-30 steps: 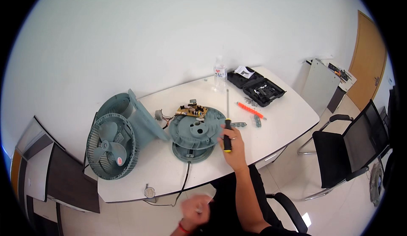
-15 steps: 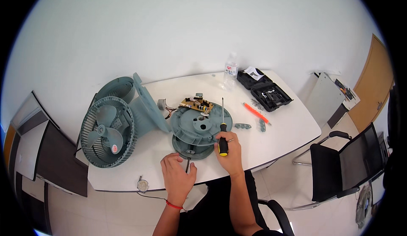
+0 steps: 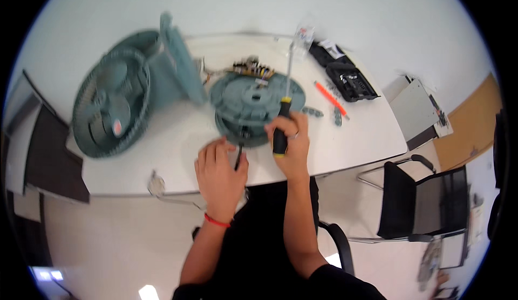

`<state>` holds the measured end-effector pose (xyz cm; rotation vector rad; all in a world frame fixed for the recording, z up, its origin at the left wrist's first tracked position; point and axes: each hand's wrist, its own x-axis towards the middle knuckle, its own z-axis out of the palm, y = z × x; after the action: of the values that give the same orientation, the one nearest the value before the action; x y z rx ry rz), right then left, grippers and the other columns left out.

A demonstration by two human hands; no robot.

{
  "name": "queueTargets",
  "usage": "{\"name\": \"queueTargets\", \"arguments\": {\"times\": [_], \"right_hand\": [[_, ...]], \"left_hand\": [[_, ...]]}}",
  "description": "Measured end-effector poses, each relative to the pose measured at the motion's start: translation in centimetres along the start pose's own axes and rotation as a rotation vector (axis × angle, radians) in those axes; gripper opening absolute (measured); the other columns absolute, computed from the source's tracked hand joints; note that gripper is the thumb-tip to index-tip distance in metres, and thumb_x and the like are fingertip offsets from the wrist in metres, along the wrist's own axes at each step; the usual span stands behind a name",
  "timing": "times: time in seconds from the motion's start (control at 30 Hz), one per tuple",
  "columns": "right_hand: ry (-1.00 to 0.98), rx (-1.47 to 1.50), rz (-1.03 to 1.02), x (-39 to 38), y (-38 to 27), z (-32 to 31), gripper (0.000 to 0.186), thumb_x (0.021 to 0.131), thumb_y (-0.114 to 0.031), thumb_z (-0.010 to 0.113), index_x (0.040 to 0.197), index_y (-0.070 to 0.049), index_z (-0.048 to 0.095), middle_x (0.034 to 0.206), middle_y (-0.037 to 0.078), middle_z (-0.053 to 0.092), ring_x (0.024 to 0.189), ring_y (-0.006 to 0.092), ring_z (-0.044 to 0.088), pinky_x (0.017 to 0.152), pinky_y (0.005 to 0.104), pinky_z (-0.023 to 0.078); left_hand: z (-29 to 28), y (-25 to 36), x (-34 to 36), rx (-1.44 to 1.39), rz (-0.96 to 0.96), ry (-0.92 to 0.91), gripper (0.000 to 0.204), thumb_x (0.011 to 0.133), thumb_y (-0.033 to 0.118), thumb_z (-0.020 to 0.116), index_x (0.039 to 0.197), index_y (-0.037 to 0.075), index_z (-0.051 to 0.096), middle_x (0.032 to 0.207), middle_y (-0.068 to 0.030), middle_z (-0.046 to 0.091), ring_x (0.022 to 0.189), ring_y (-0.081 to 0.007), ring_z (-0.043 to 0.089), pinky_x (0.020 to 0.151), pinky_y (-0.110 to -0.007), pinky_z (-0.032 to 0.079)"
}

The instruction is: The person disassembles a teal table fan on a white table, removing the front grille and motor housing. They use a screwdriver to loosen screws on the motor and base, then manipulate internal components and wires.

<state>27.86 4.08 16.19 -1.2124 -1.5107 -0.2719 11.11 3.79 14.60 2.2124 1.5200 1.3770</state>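
Observation:
My right hand [image 3: 295, 146] is closed round the black-and-yellow handle of a screwdriver [image 3: 285, 111], whose long metal shaft points up and away. It is over the right front part of a grey-green round fan base [image 3: 232, 101], made of an upper disc above a lower one. My left hand [image 3: 218, 176], with a red band at the wrist, is open at the base's front edge. A black cable [image 3: 238, 157] runs from the base between its thumb and fingers; whether they touch it is unclear. A circuit board [image 3: 252, 70] with wires stands at the base's far edge.
A fan head with blades [image 3: 116, 111] lies left on the white table [image 3: 162, 162], by a small round part [image 3: 156, 185] at its edge. Rightward are an orange-red stick [image 3: 330, 99], small grey parts [image 3: 338, 117], a black tool case [image 3: 350, 81] and a bottle [image 3: 304, 33].
My view has tilted, so the table sits higher in it and blurs slightly. My right hand keeps its hold on the screwdriver. My left hand remains near the cable at the base's front.

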Motion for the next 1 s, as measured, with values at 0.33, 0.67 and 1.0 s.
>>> {"name": "queueTargets", "arguments": {"times": [0.33, 0.67, 1.0], "right_hand": [[0.203, 0.2, 0.007, 2.5, -1.5, 1.0, 0.028, 0.081, 0.001, 0.078, 0.098, -0.006, 0.057, 0.092, 0.003, 0.057, 0.081, 0.0118, 0.052, 0.075, 0.0236, 0.043], [0.253, 0.528, 0.132, 4.1, -3.7, 0.6, 0.037, 0.082, 0.003, 0.076, 0.108, -0.006, 0.052, 0.094, 0.004, 0.06, 0.086, 0.0103, 0.058, 0.082, 0.0212, 0.05], [0.236, 0.517, 0.179, 3.5, -3.6, 0.1, 0.039, 0.081, 0.002, 0.078, 0.109, -0.007, 0.052, 0.094, 0.002, 0.06, 0.086, 0.0095, 0.059, 0.08, 0.0202, 0.05]], "left_hand": [[0.3, -1.0, -0.4, 0.003, -0.003, 0.074, 0.012, 0.075, 0.016, 0.074, 0.078, 0.008, 0.065, 0.106, -0.0049, 0.066, 0.099, -0.0245, 0.059, 0.081, -0.039, 0.045], [0.7, -1.6, -0.5, 0.052, 0.027, 0.079, 0.014, 0.075, 0.017, 0.073, 0.072, 0.006, 0.066, 0.1, -0.0047, 0.066, 0.093, -0.0232, 0.059, 0.076, -0.038, 0.045], [0.4, -1.6, -0.3, 0.006, 0.025, 0.083, 0.015, 0.074, 0.016, 0.072, 0.067, 0.005, 0.065, 0.098, -0.0053, 0.068, 0.095, -0.0235, 0.06, 0.082, -0.038, 0.043]]}}
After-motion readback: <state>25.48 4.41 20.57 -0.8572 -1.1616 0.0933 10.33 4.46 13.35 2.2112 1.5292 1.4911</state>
